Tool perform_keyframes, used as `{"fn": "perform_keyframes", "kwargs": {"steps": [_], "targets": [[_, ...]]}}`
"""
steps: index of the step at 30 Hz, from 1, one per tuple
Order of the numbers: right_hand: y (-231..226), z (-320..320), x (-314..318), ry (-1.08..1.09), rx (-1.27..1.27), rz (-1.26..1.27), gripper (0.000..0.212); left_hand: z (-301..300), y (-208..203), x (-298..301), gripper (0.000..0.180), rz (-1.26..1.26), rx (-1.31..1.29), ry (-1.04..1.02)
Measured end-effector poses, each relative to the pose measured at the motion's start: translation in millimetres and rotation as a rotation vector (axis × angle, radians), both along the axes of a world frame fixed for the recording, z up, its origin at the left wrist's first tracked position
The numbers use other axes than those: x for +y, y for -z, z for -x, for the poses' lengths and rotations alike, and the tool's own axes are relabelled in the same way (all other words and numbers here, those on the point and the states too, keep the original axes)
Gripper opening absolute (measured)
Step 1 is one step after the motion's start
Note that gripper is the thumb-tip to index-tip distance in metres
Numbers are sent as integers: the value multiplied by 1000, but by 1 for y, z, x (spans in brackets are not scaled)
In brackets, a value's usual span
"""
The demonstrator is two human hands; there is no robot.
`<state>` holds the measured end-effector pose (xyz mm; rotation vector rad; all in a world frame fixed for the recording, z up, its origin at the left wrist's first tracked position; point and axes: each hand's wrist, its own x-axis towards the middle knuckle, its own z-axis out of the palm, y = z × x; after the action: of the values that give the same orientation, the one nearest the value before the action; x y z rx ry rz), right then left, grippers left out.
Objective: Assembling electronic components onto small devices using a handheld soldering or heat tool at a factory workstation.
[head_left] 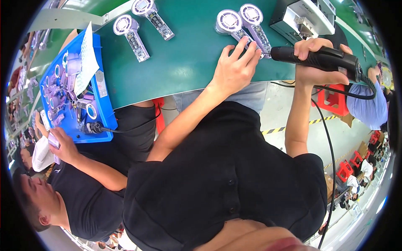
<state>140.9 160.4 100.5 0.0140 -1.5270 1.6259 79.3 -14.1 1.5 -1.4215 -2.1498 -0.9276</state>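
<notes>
My right hand [315, 62] is wrapped round a black electric screwdriver [289, 55], its bit pointing left. The bit reaches the lower end of a lilac handheld fan [229, 21] with a round white ring head and an opened handle. My left hand [235, 70] has its fingers closed over that handle's end, hiding part of it. Right beside lies a second lilac fan [251, 15], its handle near the bit. Whether the bit sits in a screw is too small to tell. Two more fans [126, 25] with bare circuit boards lie farther left.
A blue bin [104, 100] of lilac parts stands at the green table's [176, 62] left edge. At the back right is a white-and-black box-shaped device [299, 21]. The screwdriver's cable [331, 150] hangs beside my right arm. A co-worker [83, 192] sits at my left.
</notes>
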Motion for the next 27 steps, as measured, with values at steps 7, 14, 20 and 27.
{"fn": "perform_keyframes", "kwargs": {"steps": [7, 14, 20, 27], "targets": [[-65, -12, 103, -73, 112, -12, 119, 2, -6, -9, 47, 27, -134, 99], [-74, 37, 115, 310, -158, -309, 104, 3, -12, -11, 61, 50, -188, 96], [-68, 50, 121, 235, -173, -348, 100, 4, -13, -10, 62, 73, -205, 94], [-84, 68, 70, 496, -211, 49, 67, 4, -9, -10, 61, 75, -200, 95]]}}
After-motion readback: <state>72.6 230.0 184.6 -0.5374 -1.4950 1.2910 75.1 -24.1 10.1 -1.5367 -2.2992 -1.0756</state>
